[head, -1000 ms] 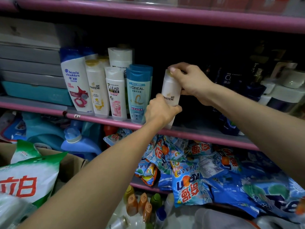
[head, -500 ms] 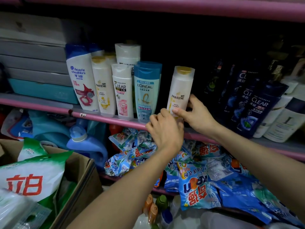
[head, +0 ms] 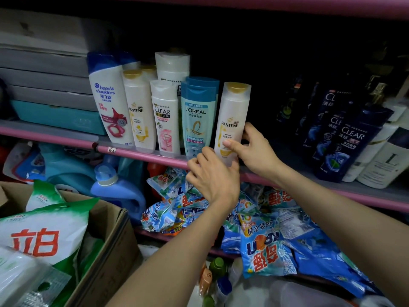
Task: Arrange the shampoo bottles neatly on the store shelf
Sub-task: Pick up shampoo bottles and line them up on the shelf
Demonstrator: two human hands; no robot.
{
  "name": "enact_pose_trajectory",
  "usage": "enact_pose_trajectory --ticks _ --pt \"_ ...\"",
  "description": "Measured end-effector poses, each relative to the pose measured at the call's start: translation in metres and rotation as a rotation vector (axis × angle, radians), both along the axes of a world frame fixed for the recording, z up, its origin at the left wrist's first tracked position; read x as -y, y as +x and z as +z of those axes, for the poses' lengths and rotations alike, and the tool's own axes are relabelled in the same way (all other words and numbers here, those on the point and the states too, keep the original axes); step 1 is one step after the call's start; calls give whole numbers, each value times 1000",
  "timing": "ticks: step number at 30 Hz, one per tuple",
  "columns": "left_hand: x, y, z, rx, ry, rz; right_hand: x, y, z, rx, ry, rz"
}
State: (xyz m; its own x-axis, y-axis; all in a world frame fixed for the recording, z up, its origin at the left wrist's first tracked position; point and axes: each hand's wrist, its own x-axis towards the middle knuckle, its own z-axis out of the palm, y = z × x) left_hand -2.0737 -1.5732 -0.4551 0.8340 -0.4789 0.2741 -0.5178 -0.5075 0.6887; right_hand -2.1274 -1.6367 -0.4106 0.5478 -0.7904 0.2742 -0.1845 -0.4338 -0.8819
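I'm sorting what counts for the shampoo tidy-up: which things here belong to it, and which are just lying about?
Belongs: held Pantene bottle, left hand, right hand, L'Oreal bottle, Head & Shoulders bottle, dark Clear bottles, pink shelf.

Lying about: detergent packets, cardboard box, blue jug.

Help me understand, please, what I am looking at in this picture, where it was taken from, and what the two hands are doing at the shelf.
There is no machine here: a person wears a wide-angle camera on the head, so you look forward and down along both bare arms. Ahead is a pink-edged store shelf with a front row of upright bottles: a white Head & Shoulders bottle with a blue cap, a white Pantene bottle with a gold cap, a white Clear bottle and a teal L'Oreal bottle. Dark blue Clear bottles stand farther right. The right hand grips a second white, gold-capped Pantene bottle low on its side, and the left hand touches its base, setting it beside the L'Oreal one. Below lie blue detergent bags.
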Motion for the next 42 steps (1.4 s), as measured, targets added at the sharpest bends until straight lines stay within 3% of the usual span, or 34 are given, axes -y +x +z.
enact_pose_trajectory --ticks 13,17,21,26,30,33,36,42 --pt "-7 2 5 -52 14 -57 -4 5 1 -54 16 -28" --pt "-22 6 9 -136 -124 -201 -8 3 5 -129 38 -49" --pt "-56 17 0 -248 -340 -403 -32 -7 -5 -101 22 -298" --pt "-105 36 -51 -366 -200 -497 -89 -27 -51 31 -31 -343" --pt "-140 42 -110 -474 123 -540 -119 -35 -121 -180 98 -254" --pt "-161 34 -154 -550 338 -659 -132 -43 -179 -457 256 -231" --pt "-176 28 -198 -496 603 -743 -141 -54 -232 -770 396 -193" --pt "-176 14 -250 -528 698 -717 -159 -75 -286 -1193 436 138"
